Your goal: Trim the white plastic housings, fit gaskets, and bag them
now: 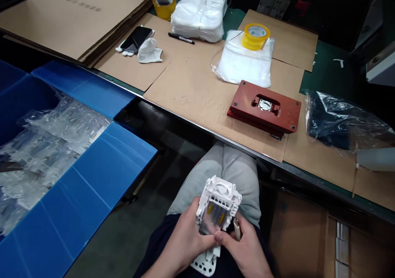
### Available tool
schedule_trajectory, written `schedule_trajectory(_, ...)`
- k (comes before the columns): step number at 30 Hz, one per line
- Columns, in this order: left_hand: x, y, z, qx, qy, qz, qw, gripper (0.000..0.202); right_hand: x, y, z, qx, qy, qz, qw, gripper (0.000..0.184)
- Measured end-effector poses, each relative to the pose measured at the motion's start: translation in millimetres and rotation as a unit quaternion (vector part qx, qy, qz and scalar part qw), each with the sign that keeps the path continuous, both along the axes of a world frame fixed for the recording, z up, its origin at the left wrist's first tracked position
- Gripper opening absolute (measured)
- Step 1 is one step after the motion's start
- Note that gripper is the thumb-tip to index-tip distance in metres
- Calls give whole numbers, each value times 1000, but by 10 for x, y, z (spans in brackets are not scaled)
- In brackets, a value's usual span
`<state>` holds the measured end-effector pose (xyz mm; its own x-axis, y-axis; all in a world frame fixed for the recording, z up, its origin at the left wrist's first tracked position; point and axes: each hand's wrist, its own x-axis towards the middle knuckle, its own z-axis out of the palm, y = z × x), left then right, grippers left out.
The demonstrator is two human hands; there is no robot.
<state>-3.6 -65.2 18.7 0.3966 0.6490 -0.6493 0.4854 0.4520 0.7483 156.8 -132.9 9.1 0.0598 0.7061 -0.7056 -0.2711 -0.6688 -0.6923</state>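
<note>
Right over the lap, the left hand (182, 243) and right hand (243, 251) are gripping a white plastic housing (219, 204), fingers closed around it, just above the grey trousers (237, 175) and well short of the red metal jig (264, 109). A small pale strip (237, 229) pokes up beside the right hand! Left of that jig, a blue bin (74, 212) brims with clear plastic packaging (46, 146). The jig sits up on the bench (324, 76), with a dark plastic bag (342, 121) to its right. Just behind it, a yellow tape roll (256, 35) tops a white bag (243, 64). Farther back left of it, there's a phone (135, 38), a white glove (150, 50) and a black marker (181, 38).
</note>
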Motion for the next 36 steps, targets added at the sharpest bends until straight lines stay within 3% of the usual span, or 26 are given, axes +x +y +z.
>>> schedule_trajectory(4,-7,-52,-56,-10,-1,5,1000,46,-29,-109,-73,19,-52,29,998,50)
schedule_trajectory(11,34,-87,-139,-27,-20,30,999,56,0,-136,-138,94,-154,109,978,38)
schedule_trajectory(16,40,-74,-185,-32,-16,41,999,61,20,-82,-184,76,-104,72,989,39)
schedule_trajectory(23,37,-58,-112,-58,-28,70,995,73,34,-75,-153,51,-77,52,994,45)
schedule_trajectory(28,-13,22,-76,-96,-80,123,985,76,276,6,-162,124,-137,11,983,38)
schedule_trajectory(30,-36,110,-80,-134,-134,173,966,83,597,165,-181,174,-288,-13,942,30)
schedule_trajectory(31,-41,168,-88,-159,-162,194,954,86,805,279,-188,195,-382,-26,903,27)
schedule_trajectory(32,-39,233,-99,-182,-190,210,942,88,1032,411,-191,221,-491,-32,842,26)
schedule_trajectory(34,-7,378,-118,-211,-239,232,919,89,1488,709,-196,246,-570,-58,782,28)
schedule_trajectory(36,55,520,-122,-229,-277,239,902,85,1847,1000,-220,263,-606,-36,750,31)
